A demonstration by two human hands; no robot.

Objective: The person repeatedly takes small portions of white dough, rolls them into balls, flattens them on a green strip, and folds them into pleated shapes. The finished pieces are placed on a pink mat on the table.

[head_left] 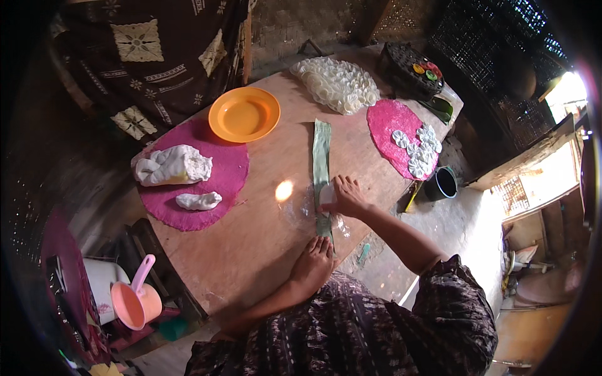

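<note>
Wooden tabletop [263, 229]: two pink mats [227, 175], one green strip [321, 153] under flattened left hand [313, 262]; right hand [347, 197] holds one whitish piece [327, 195].

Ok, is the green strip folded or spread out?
Spread out: the green strip lies long and flat, stretched lengthwise along the table.

Dim interior, daylight entering from right. Upper-right opening [566, 94] blown white, purple flare at its edge. Pinpricks through woven wall [527, 37], upper right. Floor [467, 225] right of centre glaring; small hot spot mid-frame on tabletop [263, 169]. Left side shadowed. Straight edges bow; corners black.
</note>
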